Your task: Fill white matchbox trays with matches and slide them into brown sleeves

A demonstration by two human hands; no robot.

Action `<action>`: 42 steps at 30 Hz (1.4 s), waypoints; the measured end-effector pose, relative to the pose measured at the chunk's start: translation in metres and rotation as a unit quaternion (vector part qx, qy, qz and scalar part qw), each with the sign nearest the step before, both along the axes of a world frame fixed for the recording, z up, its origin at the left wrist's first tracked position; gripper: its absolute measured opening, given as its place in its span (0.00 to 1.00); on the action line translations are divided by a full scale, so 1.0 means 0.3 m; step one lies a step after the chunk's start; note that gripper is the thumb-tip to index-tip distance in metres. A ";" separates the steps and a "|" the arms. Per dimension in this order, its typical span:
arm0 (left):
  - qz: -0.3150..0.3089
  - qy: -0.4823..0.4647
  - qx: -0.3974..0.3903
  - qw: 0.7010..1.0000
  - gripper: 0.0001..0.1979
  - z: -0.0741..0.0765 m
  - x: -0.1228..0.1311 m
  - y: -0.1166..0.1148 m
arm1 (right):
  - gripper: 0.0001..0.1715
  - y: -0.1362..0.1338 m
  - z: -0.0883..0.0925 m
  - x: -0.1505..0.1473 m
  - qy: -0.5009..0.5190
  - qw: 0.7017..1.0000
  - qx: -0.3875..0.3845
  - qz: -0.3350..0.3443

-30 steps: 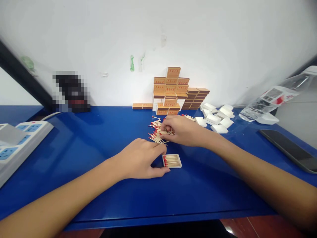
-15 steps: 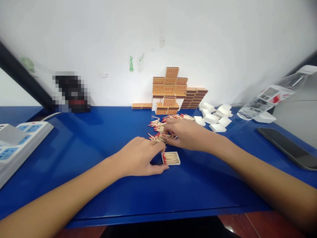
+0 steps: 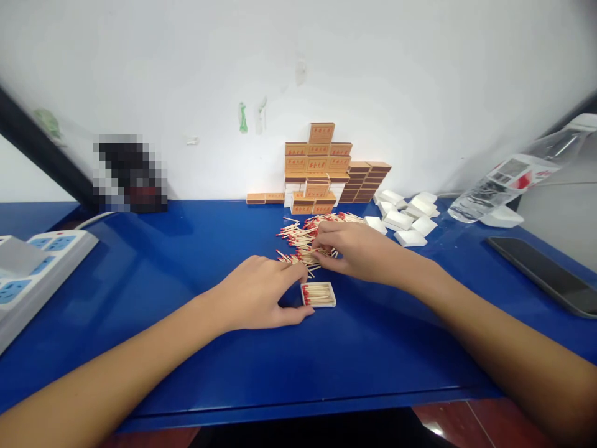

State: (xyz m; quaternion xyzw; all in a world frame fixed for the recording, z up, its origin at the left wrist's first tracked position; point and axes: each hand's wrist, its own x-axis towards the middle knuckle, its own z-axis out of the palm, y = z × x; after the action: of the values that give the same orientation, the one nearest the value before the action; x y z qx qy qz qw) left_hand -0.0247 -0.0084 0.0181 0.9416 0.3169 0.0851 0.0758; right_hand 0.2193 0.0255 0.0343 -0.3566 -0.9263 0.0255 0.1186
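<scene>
A small white matchbox tray [image 3: 321, 295] lies on the blue table, filled with a layer of red-tipped matches. My left hand [image 3: 261, 295] steadies its left end, thumb at the near corner and forefinger at the far one. Behind the tray spreads a loose pile of matches [image 3: 298, 236]. Over the pile's right part, my right hand [image 3: 349, 249] pinches some matches between thumb and fingers; how many is hidden. Several empty white trays [image 3: 398, 219] lie heaped to the right of the pile.
Orange matchbox covers [image 3: 318, 165] stand stacked against the wall, with a second stack [image 3: 366, 182] beside them. At the right are a leaning water bottle [image 3: 508, 177] and a phone [image 3: 543, 274]. A power strip [image 3: 51, 267] lies at the left on the blue table [image 3: 186, 361].
My right hand has shifted slightly right over the pile, its fingertips working among the matches. My left hand keeps its place at the tray. The view has moved a little.
</scene>
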 end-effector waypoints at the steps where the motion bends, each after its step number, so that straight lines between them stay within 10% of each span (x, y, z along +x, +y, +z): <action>1: 0.002 -0.003 -0.002 1.000 0.18 0.000 0.000 0.001 | 0.14 0.000 0.003 0.008 0.011 1.000 0.003 0.001; 24: 0.063 -0.033 -0.051 0.996 0.17 0.000 0.005 0.019 | 0.09 -0.088 0.057 0.071 0.012 0.995 -0.103 -0.006; 42: -0.005 -0.079 0.001 0.997 0.11 0.003 -0.010 0.019 | 0.06 -0.107 0.032 0.037 0.017 0.991 -0.132 0.016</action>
State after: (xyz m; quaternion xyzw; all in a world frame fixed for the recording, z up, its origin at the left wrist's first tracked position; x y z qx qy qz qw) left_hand -0.0275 -0.0028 0.0189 0.9335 0.3054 0.1596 0.0998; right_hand 0.2304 -0.0067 0.0438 -0.3536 -0.9183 0.1558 0.0857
